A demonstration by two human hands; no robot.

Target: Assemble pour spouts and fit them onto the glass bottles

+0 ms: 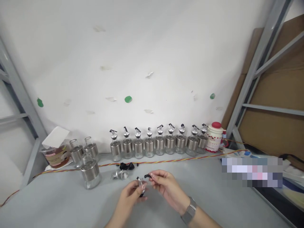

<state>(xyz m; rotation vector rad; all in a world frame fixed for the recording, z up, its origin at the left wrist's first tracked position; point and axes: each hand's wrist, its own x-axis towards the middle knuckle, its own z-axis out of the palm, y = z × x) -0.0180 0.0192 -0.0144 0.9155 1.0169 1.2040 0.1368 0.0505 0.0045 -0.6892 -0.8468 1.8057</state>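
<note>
My left hand is closed around a silver bottle pourer with a black stopper end, held low over the table. Close on its right, my right hand pinches a small black lever piece between thumb and fingertips. The lever piece looks apart from the pourer's top. Just beyond my hands lie loose silver pourer tops and several black parts. To the left stands a glass bottle with a metal band and no pourer; two similar open bottles are behind it.
Several banded bottles with pourers fitted stand in a row along the wall. A white jar with a red lid ends that row. A twisted red-yellow cord crosses the grey table. A labelled tub stands far left.
</note>
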